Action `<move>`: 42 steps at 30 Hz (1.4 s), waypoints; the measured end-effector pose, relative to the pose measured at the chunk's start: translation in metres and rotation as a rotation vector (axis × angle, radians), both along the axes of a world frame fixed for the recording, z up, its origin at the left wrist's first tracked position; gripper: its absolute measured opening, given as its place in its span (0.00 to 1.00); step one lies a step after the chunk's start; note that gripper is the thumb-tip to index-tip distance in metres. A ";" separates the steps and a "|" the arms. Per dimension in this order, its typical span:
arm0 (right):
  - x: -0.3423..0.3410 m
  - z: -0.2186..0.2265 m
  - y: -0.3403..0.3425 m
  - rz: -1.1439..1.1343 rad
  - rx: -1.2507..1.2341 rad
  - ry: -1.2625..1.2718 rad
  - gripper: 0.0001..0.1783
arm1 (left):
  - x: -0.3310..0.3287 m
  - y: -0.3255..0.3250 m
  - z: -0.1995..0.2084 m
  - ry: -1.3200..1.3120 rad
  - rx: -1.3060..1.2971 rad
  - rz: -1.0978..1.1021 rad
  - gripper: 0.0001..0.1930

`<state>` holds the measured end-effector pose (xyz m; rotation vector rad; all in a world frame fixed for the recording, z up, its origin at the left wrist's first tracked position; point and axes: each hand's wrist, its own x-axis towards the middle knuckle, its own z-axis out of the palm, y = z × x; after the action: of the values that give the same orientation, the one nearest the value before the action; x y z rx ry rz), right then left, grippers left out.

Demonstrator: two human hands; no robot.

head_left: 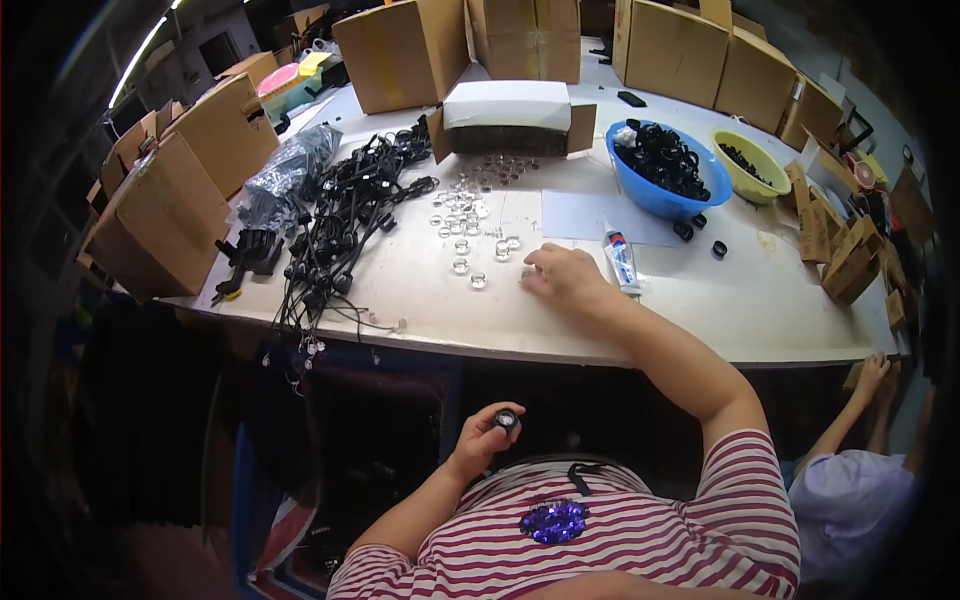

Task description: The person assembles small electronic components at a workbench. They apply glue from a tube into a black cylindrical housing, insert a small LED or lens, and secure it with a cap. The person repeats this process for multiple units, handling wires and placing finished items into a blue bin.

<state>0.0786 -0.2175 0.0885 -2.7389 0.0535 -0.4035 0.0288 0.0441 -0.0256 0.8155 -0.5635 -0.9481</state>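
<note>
My left hand (478, 442), held low in front of my striped shirt, grips a small round black housing (507, 419) with a pale centre facing up. My right hand (566, 276) rests over the white table with its fingers curled, and the fingertips pinch what looks like a clear lens, mostly hidden. Left of those fingers, several clear round lenses (478, 281) lie loose on the table, with a thicker cluster (462, 208) farther back. A white and blue glue tube (621, 262) lies just right of my right hand, partly on a pale sheet (572, 214).
Black cables (345, 215) are heaped at left, hanging over the table edge beside a plastic bag (290, 180). A blue bowl (625, 185) of black rings and a yellow bowl (765, 190) stand back right. Cardboard boxes (400, 60) line the rear. Another person's hand (872, 376) is at right.
</note>
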 end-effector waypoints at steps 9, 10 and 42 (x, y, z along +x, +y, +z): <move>-0.021 -0.012 -0.004 0.134 0.355 -0.078 0.11 | 0.007 -0.020 0.023 -0.259 0.379 0.159 0.20; -0.032 -0.002 0.004 0.217 0.579 -0.054 0.10 | 0.008 -0.020 0.025 -0.334 0.302 0.193 0.22; -0.141 -0.024 -0.247 -0.677 -0.155 -0.052 0.19 | -0.013 -0.069 0.067 -0.290 0.056 0.045 0.25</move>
<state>-0.0625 -0.4642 0.0646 -2.7898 0.9870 -0.6757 0.0161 -0.0248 0.0411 1.0206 -0.7676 -0.8118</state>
